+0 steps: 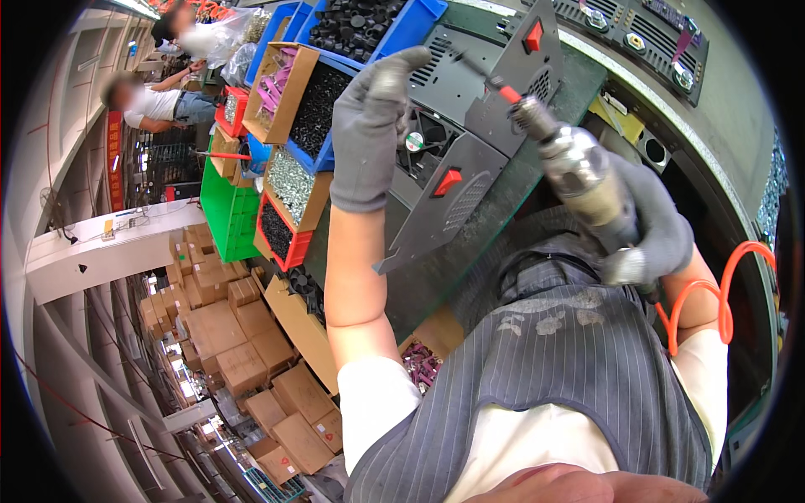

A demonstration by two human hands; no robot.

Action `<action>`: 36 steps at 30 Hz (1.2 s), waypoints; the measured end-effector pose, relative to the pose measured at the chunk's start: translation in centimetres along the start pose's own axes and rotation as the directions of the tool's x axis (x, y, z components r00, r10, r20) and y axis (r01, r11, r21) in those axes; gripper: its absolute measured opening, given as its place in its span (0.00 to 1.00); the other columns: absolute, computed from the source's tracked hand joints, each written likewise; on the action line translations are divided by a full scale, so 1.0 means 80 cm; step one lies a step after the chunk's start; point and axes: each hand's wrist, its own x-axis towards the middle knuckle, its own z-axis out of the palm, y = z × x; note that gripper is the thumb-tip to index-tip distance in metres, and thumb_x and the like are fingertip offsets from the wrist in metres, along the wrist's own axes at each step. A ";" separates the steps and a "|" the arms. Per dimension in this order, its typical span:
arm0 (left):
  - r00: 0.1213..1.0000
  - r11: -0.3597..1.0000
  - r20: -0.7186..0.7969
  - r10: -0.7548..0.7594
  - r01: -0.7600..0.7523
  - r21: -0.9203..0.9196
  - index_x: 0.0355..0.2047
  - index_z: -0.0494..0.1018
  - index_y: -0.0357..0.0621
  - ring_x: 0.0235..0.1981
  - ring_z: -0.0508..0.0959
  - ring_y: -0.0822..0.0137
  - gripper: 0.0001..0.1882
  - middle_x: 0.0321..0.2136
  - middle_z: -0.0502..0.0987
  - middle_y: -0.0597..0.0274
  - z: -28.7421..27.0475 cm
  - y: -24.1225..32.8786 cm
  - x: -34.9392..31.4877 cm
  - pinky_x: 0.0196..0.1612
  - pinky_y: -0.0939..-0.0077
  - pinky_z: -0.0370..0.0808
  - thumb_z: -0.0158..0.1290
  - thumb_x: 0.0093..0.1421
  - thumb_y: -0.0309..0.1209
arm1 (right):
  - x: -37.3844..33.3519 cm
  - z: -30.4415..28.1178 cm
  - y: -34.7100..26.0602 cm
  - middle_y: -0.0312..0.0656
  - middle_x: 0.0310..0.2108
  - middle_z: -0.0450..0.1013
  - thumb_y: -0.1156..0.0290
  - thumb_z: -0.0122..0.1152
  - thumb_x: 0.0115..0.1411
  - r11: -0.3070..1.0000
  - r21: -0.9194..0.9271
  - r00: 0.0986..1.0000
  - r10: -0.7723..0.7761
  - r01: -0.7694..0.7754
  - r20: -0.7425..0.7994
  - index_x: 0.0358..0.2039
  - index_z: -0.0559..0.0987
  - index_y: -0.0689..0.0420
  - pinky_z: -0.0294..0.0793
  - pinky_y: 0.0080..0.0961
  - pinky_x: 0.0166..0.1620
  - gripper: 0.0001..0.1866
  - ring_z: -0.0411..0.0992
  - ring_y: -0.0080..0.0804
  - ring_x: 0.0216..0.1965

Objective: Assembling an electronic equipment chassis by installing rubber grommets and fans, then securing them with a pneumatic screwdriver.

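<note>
My right hand [658, 222], in a grey glove, is wrapped round a metal power screwdriver [583, 172]. Its long bit, with a red collar, points up and left over the grey metal panels. My left hand [373, 126], also gloved, is raised beside the parts bins with its fingers curled in. Whatever its fingertips may hold is too small or hidden to make out. Between the hands stand grey sheet-metal housings [453, 205] with vent slots and red rocker switches [448, 183]. A black fan [423, 138] sits inside the nearer one.
Blue bins [323, 155] of black parts, a cardboard box [285, 138] of pink pieces and a tray of silver screws [291, 184] line the left. An orange hose [721, 293] loops by my right arm. More housings [646, 42] lie at far right. Two people stand far left.
</note>
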 end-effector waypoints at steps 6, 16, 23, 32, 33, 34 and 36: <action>0.982 0.976 0.189 -0.023 -0.018 0.217 0.43 0.74 0.35 0.35 0.75 0.73 0.16 0.34 0.78 0.62 0.008 -0.083 0.006 0.39 0.80 0.71 0.55 0.56 0.30 | -0.044 -0.039 0.019 0.35 0.29 0.70 0.54 0.73 0.25 0.971 0.077 0.961 0.235 -0.226 -0.145 0.50 0.69 0.67 0.66 0.13 0.28 0.49 0.67 0.18 0.24; 0.933 0.819 0.359 0.007 -0.211 0.534 0.37 0.73 0.38 0.30 0.74 0.73 0.08 0.29 0.76 0.64 -0.024 -0.108 0.019 0.34 0.80 0.71 0.51 0.57 0.26 | -0.051 -0.047 0.059 0.42 0.37 0.73 0.54 0.72 0.31 0.956 -0.021 0.955 0.289 -0.291 -0.065 0.50 0.71 0.65 0.69 0.25 0.46 0.44 0.71 0.30 0.38; 0.966 0.839 0.256 -0.023 -0.121 0.531 0.39 0.73 0.38 0.32 0.75 0.73 0.09 0.30 0.76 0.64 -0.015 -0.106 0.012 0.35 0.81 0.71 0.50 0.58 0.26 | -0.039 -0.047 0.063 0.41 0.35 0.72 0.57 0.72 0.34 0.953 -0.095 0.957 0.287 -0.289 -0.036 0.48 0.72 0.64 0.70 0.23 0.42 0.39 0.71 0.29 0.35; 0.952 0.862 0.295 -0.086 -0.078 0.501 0.41 0.72 0.36 0.34 0.75 0.71 0.12 0.33 0.77 0.62 -0.019 -0.108 0.019 0.37 0.81 0.71 0.49 0.58 0.27 | -0.032 -0.045 0.057 0.39 0.32 0.71 0.58 0.71 0.38 0.930 0.049 0.931 0.363 -0.364 0.026 0.48 0.72 0.64 0.70 0.24 0.39 0.37 0.70 0.27 0.33; 0.929 0.836 0.367 -0.039 -0.170 0.521 0.41 0.72 0.36 0.34 0.75 0.71 0.12 0.32 0.77 0.62 -0.016 -0.102 0.020 0.37 0.81 0.71 0.49 0.57 0.26 | -0.029 -0.045 0.053 0.39 0.32 0.71 0.58 0.71 0.38 0.930 0.049 0.931 0.364 -0.365 0.022 0.48 0.72 0.64 0.70 0.24 0.39 0.37 0.70 0.27 0.33; 0.900 0.804 0.436 0.001 -0.260 0.535 0.41 0.72 0.36 0.33 0.75 0.70 0.12 0.32 0.77 0.62 -0.013 -0.096 0.022 0.36 0.80 0.71 0.50 0.57 0.26 | -0.022 -0.043 0.044 0.40 0.35 0.71 0.54 0.72 0.34 0.911 -0.035 0.911 0.412 -0.412 -0.009 0.48 0.71 0.65 0.68 0.23 0.43 0.41 0.69 0.28 0.36; 0.883 0.764 0.470 -0.001 -0.303 0.570 0.41 0.73 0.36 0.33 0.75 0.70 0.13 0.32 0.77 0.62 -0.009 -0.088 0.026 0.36 0.80 0.72 0.50 0.56 0.26 | -0.013 -0.044 0.037 0.40 0.38 0.72 0.51 0.73 0.31 0.881 -0.114 0.888 0.458 -0.460 -0.043 0.49 0.71 0.65 0.66 0.23 0.47 0.46 0.69 0.29 0.39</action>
